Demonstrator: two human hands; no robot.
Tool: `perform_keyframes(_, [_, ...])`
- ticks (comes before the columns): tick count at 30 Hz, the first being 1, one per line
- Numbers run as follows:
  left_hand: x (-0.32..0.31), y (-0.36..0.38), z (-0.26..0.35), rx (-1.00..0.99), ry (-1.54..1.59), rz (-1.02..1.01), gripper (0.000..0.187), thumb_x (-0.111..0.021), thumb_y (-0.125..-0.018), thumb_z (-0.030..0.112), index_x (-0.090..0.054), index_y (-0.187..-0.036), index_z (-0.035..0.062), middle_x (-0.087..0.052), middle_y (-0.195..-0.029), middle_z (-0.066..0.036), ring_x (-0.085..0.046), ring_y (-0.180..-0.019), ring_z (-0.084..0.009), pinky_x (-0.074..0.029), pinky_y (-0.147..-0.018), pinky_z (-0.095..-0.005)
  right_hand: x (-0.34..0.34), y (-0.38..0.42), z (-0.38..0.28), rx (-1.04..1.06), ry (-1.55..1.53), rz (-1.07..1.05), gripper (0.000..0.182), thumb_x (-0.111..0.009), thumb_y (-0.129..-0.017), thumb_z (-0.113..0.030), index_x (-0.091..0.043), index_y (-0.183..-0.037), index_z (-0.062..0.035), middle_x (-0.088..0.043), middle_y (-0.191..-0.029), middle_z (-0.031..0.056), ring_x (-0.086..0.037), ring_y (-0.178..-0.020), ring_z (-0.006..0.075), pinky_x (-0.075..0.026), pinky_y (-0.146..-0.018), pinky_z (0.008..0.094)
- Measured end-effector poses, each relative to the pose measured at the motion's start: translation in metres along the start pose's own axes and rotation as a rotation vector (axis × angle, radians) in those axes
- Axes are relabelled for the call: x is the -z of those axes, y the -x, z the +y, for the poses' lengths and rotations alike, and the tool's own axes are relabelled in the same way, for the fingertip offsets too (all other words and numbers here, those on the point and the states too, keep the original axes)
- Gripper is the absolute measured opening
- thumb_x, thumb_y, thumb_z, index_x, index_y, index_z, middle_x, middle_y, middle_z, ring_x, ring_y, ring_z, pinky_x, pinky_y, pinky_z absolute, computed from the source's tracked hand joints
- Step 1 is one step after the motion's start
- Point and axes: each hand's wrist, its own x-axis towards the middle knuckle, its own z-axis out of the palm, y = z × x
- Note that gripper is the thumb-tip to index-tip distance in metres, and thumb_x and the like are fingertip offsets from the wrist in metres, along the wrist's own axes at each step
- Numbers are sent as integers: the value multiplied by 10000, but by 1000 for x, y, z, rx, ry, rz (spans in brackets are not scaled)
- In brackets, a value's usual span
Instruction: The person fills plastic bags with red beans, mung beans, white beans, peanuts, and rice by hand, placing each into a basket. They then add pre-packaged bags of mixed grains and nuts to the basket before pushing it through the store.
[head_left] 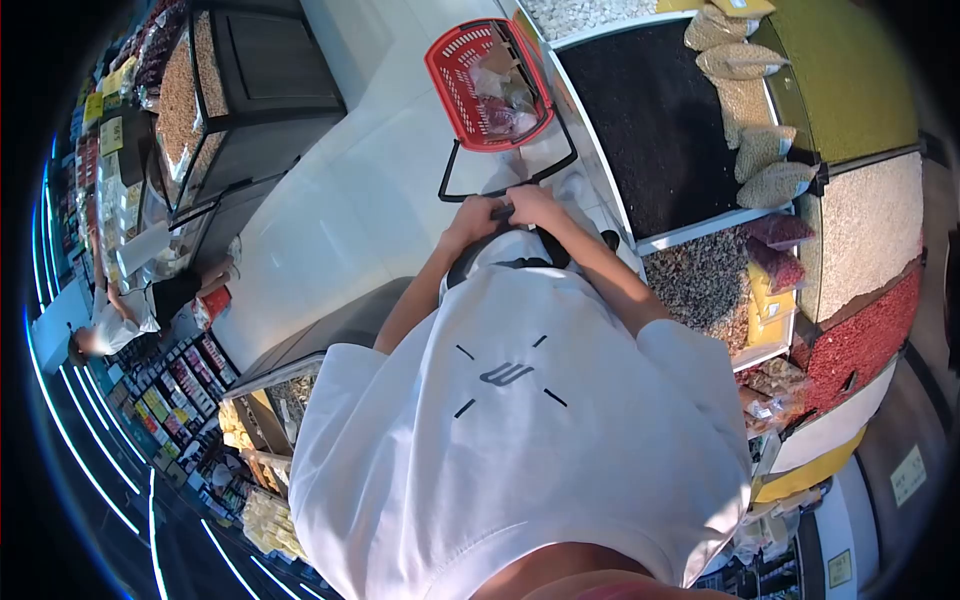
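Observation:
A red basket (pixel 463 96) with plastic bags of goods (pixel 503 88) inside is at the top centre, beyond my hands. Its black handle frame (pixel 446 175) reaches back to my fingers. My left hand (pixel 476 220) is closed at the handle's near end, in front of my white shirt. Beside it my right hand (pixel 534 206) is closed too, its fingers close to the left ones. A small dark piece shows between both hands; whether it is part of the handle is unclear.
Bins of black grains (pixel 640 130), mixed beans (pixel 695 285) and red goods (pixel 865 340) line the right, with filled bags (pixel 745 62) on their edges. Dark display cabinets (pixel 275 65) stand at upper left. Pale floor (pixel 300 215) runs between. Another person (pixel 130 310) is at far left.

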Motion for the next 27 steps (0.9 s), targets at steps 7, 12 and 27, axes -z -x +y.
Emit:
perform_keyframes(7, [27,-15,-52,45,795,-260,260,-582,-791,195,-587,-1008,51,-600,-906,-27,-540,-807,-105,-435,-734,-261,25,-45,6,113,-286,-231,424,-691,-647,-294,-582,-948,-16,-629,-864,142,-603,-809,250,-463,-706,330])
perform_keyframes(12, [20,-70,-159,494,819,107,301,-571,-770,239,-596,-993,38,-611,-973,-112,-587,-858,-218,-452,-760,-318,26,-114,52,-215,-776,85,299,-627,-736,-199,-588,-939,17,-630,-818,122,-610,-742,205,-472,-660,312])
perform_keyframes(27, [-71,-203,-345,957,463,-24,628,-579,-748,320,-267,-1192,4,-462,-1067,-308,-512,-970,-461,-434,-836,-484,-42,-380,213,-395,-247,159,203,-611,-708,-224,-640,-795,-43,-627,-837,178,-608,-833,310,-469,-763,381])
